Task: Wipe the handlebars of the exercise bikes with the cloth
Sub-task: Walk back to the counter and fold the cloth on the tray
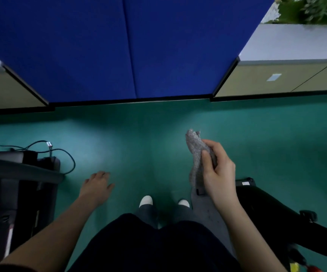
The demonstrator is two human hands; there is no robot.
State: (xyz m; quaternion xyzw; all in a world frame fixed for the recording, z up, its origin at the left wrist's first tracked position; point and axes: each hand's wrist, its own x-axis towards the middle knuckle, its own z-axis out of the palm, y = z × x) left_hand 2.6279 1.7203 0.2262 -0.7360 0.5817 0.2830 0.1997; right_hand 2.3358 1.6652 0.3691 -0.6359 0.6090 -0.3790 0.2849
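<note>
Cloth [195, 154], grey and nubbly, hangs bunched in the gripping right hand [218, 169]; left hand [98, 184] relaxed, holding nothing.

place: office gym corner | blue partition panels [119, 46] | green floor [139, 138] | low cabinets [276, 79]

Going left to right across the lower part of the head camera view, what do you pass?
Dark machine → left hand → white shoes → gray cloth → right hand → black equipment.
</note>
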